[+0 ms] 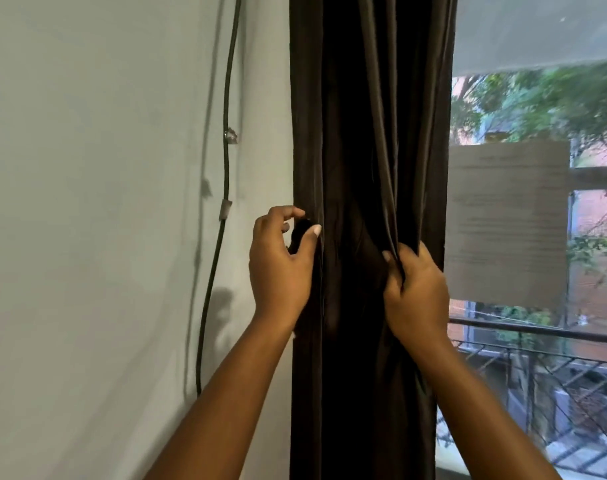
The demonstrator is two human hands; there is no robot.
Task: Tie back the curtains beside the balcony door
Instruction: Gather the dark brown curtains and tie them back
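The left hand point(281, 268) is half open at the left edge of the dark curtain point(357, 133). Its thumb lies flat on the front of the cloth and its fingers curl round behind the edge, so the edge sits loosely between them; a small dark piece shows in the gap, but I cannot tell if it is a tie or only a fold. The right hand point(416, 292) is closed tight on a bunch of folds at the right side of the curtain, and the cloth is pulled in toward this fist.

The curtain hangs straight down in the middle of the view, gathered into a narrow column, and both hands hold it at about the same height, one on each side. To the left is a bare pale wall point(104, 202) with a thin dark cable point(226, 174) running down it, near the left hand but apart from it. To the right is the glass of the balcony door point(537, 109) with a sheet of paper point(506, 220) stuck on it, just beside the right hand. Outside, a metal railing point(537, 332) and green trees show.
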